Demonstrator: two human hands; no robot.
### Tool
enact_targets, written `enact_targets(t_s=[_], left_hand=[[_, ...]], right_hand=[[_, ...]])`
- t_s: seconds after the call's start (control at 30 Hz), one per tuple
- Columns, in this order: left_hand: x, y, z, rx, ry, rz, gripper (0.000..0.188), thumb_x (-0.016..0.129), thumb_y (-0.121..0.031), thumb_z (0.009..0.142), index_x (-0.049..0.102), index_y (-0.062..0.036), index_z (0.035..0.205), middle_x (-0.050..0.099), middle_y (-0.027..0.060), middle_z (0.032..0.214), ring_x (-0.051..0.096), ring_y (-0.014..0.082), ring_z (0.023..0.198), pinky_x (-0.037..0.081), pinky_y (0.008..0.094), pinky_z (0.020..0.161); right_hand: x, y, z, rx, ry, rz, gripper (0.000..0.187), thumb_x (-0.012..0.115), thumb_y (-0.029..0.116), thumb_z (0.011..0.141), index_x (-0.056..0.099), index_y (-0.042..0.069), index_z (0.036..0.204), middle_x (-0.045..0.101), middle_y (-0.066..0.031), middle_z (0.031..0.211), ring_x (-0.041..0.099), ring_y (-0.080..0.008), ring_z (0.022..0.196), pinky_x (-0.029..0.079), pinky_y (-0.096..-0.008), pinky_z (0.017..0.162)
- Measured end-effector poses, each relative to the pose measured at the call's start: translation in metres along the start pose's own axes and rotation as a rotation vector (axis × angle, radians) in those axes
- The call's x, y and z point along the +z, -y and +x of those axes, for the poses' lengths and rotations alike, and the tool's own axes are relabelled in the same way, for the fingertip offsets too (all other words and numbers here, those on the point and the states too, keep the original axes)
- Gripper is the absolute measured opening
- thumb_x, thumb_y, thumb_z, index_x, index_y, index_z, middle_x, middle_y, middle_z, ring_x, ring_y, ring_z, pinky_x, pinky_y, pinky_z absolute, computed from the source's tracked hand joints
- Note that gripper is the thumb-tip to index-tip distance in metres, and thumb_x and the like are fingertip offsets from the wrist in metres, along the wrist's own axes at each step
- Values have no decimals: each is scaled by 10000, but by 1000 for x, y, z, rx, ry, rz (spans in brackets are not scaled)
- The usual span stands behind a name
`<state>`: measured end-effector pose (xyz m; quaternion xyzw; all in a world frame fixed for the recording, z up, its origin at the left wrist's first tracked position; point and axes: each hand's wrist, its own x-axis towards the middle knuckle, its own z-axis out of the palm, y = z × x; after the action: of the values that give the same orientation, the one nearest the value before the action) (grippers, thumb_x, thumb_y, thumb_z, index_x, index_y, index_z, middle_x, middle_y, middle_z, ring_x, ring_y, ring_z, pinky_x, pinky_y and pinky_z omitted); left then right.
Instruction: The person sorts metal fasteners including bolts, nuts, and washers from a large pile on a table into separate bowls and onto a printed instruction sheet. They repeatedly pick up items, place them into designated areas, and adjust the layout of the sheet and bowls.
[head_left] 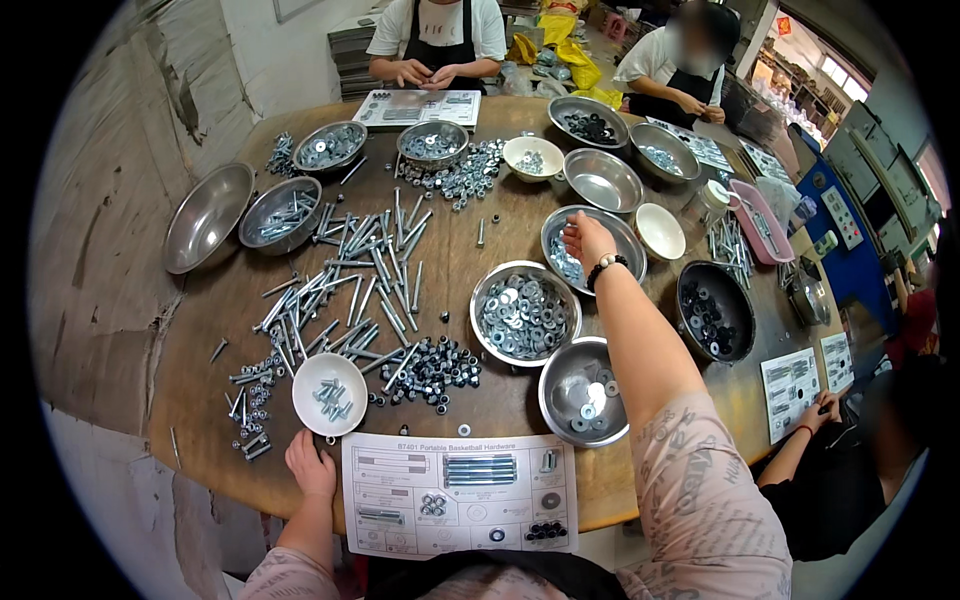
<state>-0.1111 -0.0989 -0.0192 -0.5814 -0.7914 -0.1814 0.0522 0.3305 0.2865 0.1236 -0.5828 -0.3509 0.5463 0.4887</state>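
My right hand (588,240) reaches over a metal bowl (632,256) of small silvery hardware; its fingers are bent together, and what they hold, if anything, is hidden. A beaded bracelet circles that wrist. My left hand (309,464) rests at the table's near edge, fingers apart and holding nothing, below a white bowl (330,424) of short bolts. Between my arms lies a printed parts sheet (460,530) with long bolts (480,470), several nuts (433,504), black nuts (547,530) and a washer (550,500) set on it.
Loose long bolts (370,260) and a pile of dark-ringed nuts (440,370) spread over the wooden table. A steel bowl of washers (525,314) and another with few washers (555,400) stand by my right forearm. A black bowl (738,330) sits right. Co-workers sit opposite and at right.
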Motion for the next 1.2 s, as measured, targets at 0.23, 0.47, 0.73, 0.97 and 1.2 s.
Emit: enact_targets(t_s=[0.23, 0.47, 0.73, 0.97, 1.2], left_hand=[[-2, -3, 6, 18, 21, -7, 493, 552, -71, 640, 482, 4, 1122, 471, 157, 1145, 417, 331, 1086, 276, 449, 962], [-4, -4, 5, 34, 5, 7, 476, 556, -75, 635, 489, 2, 1099, 477, 155, 1124, 425, 334, 1064, 290, 454, 945], [-9, -7, 8, 35, 24, -4, 474, 556, -73, 626, 491, -5, 1090, 479, 163, 1114, 430, 340, 1044, 298, 461, 931], [-9, -7, 13, 47, 58, -11, 477, 557, -62, 614, 497, -19, 1085, 478, 160, 1106, 434, 341, 1029, 302, 462, 920], [-12, -8, 10, 33, 97, -6, 469, 551, -46, 605, 491, -21, 1069, 469, 162, 1087, 430, 347, 1017, 307, 475, 901]], right_hand=[[3, 21, 21, 1, 59, 106, 233, 515, 206, 863, 563, 59, 1037, 581, -71, 860, 585, -167, 752, 493, -292, 635], [14, 18, 61, -29, 82, -9, 231, 504, 160, 857, 585, 82, 1058, 597, -68, 873, 589, -180, 758, 483, -295, 649], [40, 18, 91, -33, 26, -179, 333, 518, 129, 850, 513, 63, 1176, 585, -53, 826, 559, -142, 654, 431, -235, 532], [25, -25, 179, -177, 63, -486, 596, 555, 72, 770, 341, 38, 1325, 589, -67, 789, 530, -126, 575, 416, -239, 486], [52, -28, 199, -181, -33, -894, 694, 533, 163, 722, 275, 82, 1362, 485, -217, 1228, 497, -330, 1103, 401, -347, 919]])
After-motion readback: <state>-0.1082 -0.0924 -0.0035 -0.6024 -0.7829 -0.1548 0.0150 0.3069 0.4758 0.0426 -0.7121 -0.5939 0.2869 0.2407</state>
